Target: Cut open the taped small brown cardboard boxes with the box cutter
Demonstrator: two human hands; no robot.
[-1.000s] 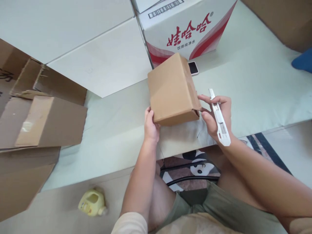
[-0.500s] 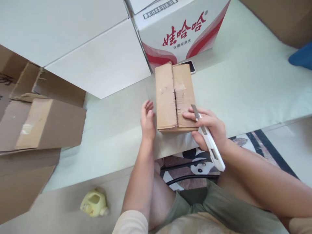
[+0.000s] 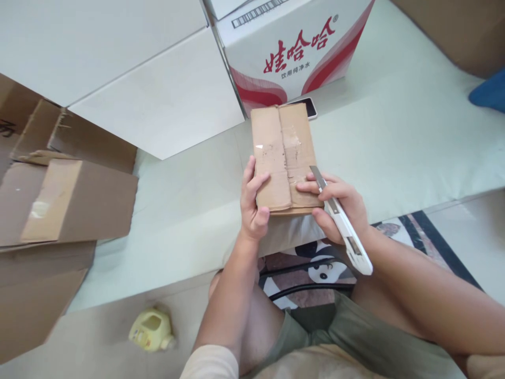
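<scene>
A small brown cardboard box (image 3: 272, 131) stands in front of me, its two top flaps meeting along a middle seam with bits of clear tape on them. My left hand (image 3: 253, 200) grips the box's near left corner, fingers on the flap and side, thumb at the front edge. In my right hand (image 3: 345, 205) lies a white utility knife (image 3: 347, 231) with its blade out, pointing away from me. Fingertips of that same hand also rest on the right flap, and its thumb is at the front edge.
Behind the box are a white carton with red lettering (image 3: 292, 58) and a partly hidden phone (image 3: 311, 108). Large white panels (image 3: 165, 100) stand at left, beside opened cardboard boxes (image 3: 98, 200). A yellow jug (image 3: 152, 329) is on the floor. Something blue (image 3: 489, 92) shows at right.
My left hand has moved right and taken hold of the box's left side. The gap between the flaps has narrowed. My right hand still holds the utility knife.
</scene>
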